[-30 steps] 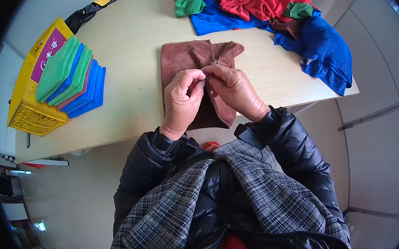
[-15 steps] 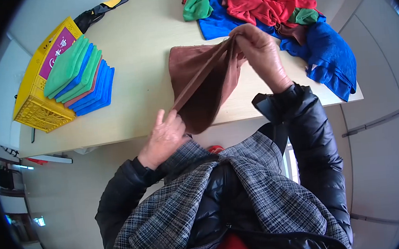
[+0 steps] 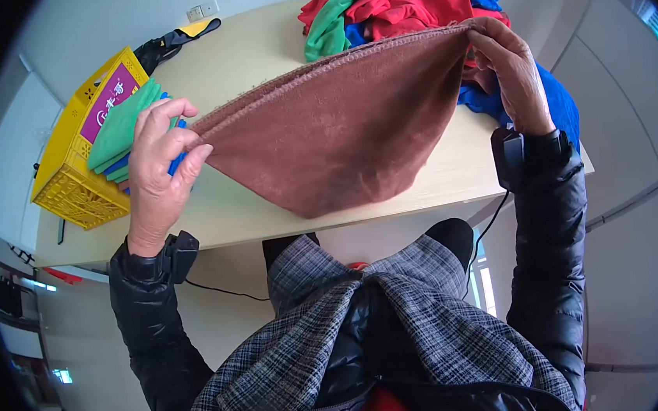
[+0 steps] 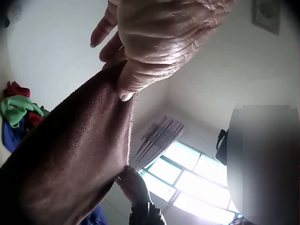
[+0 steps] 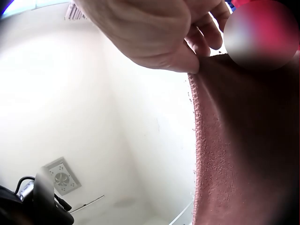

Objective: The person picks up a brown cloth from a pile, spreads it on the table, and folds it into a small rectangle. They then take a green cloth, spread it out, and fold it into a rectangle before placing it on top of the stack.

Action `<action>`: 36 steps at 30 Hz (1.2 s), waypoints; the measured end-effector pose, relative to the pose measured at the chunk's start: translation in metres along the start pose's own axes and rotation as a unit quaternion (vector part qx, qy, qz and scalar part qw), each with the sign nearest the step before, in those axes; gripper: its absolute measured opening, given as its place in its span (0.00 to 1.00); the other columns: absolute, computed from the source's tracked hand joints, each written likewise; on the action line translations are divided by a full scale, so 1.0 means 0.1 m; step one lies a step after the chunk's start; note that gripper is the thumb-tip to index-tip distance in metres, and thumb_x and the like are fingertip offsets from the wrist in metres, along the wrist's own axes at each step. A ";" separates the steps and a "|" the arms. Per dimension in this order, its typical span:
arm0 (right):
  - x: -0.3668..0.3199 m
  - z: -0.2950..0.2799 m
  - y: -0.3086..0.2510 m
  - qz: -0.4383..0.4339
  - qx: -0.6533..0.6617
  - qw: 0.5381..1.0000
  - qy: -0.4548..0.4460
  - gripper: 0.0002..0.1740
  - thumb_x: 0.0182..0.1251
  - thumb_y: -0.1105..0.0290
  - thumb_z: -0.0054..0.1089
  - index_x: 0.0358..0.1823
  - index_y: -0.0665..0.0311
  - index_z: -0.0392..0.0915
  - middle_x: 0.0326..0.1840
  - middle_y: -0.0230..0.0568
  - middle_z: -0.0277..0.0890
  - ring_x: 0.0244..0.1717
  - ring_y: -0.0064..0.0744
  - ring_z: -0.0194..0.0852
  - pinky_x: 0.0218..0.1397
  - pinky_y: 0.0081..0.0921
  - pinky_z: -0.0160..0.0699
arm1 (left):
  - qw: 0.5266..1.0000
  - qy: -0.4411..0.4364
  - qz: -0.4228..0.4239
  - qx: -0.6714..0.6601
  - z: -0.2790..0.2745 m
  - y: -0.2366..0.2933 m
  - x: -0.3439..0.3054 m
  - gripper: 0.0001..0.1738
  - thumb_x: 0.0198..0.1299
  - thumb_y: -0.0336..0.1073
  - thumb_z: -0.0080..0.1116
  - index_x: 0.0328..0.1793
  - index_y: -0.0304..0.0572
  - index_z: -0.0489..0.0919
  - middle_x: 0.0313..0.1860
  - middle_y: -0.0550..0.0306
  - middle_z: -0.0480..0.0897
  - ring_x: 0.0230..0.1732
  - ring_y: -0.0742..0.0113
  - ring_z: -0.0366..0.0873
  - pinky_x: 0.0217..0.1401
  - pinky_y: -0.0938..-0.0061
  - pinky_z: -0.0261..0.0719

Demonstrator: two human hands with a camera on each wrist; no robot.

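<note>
Fingers of the left hand and right hand pinch a brown, soft-napped cloth, its long upper edge stretched between them.

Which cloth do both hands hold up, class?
The brown cloth spread between the left hand and right hand; the others lie in the folded stack or loose pile.

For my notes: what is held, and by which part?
A brown cloth, by its upper edge: left grip at one end, right grip at the other.
</note>
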State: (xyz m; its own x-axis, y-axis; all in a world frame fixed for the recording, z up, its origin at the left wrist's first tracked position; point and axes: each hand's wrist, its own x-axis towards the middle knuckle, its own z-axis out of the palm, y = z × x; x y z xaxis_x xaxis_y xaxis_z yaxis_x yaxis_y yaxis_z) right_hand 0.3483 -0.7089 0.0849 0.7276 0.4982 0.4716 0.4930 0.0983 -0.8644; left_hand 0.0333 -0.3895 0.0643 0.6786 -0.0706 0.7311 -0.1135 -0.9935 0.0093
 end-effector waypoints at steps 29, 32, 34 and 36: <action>-0.13 -0.76 -0.32 -0.160 -0.100 0.973 0.131 0.12 0.78 0.68 0.59 0.55 0.63 0.84 0.46 0.32 0.84 0.48 0.22 0.80 0.56 0.23 0.78 | 0.991 0.067 0.003 -0.118 1.46 -0.36 1.68 0.05 0.62 0.30 0.60 0.42 0.39 0.77 0.38 0.53 0.79 0.39 0.53 0.79 0.44 0.66 0.76; -0.52 -0.25 -0.61 -0.197 -0.123 0.968 0.092 0.09 0.78 0.75 0.55 0.53 0.65 0.82 0.46 0.29 0.83 0.42 0.17 0.77 0.50 0.16 0.76 | 0.986 0.116 -0.016 -0.122 1.72 -0.54 1.70 0.04 0.61 0.30 0.61 0.42 0.45 0.80 0.39 0.53 0.81 0.41 0.48 0.81 0.44 0.61 0.78; -0.77 0.07 -0.49 -0.130 -0.104 0.986 0.006 0.09 0.78 0.75 0.56 0.53 0.66 0.82 0.47 0.32 0.81 0.46 0.22 0.78 0.53 0.19 0.76 | 0.986 0.093 -0.044 -0.134 1.88 -0.81 1.52 0.05 0.61 0.28 0.60 0.43 0.40 0.79 0.40 0.53 0.80 0.42 0.51 0.81 0.46 0.65 0.78; -0.97 0.68 -0.17 -0.163 -0.159 0.971 -0.075 0.09 0.71 0.80 0.60 0.49 0.65 0.81 0.43 0.32 0.81 0.40 0.23 0.80 0.42 0.22 0.79 | 0.989 0.046 -0.085 -0.117 2.12 -1.11 1.16 0.06 0.60 0.27 0.60 0.43 0.41 0.79 0.41 0.53 0.81 0.43 0.50 0.81 0.46 0.64 0.78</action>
State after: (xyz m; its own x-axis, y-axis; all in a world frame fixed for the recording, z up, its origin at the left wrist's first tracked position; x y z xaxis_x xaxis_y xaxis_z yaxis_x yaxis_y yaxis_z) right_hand 0.2370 -0.7000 0.0420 0.4433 0.6071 0.6595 0.8248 0.0117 -0.5653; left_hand 0.2787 -0.3065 0.0037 0.6351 0.1143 0.7639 -0.1749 -0.9420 0.2863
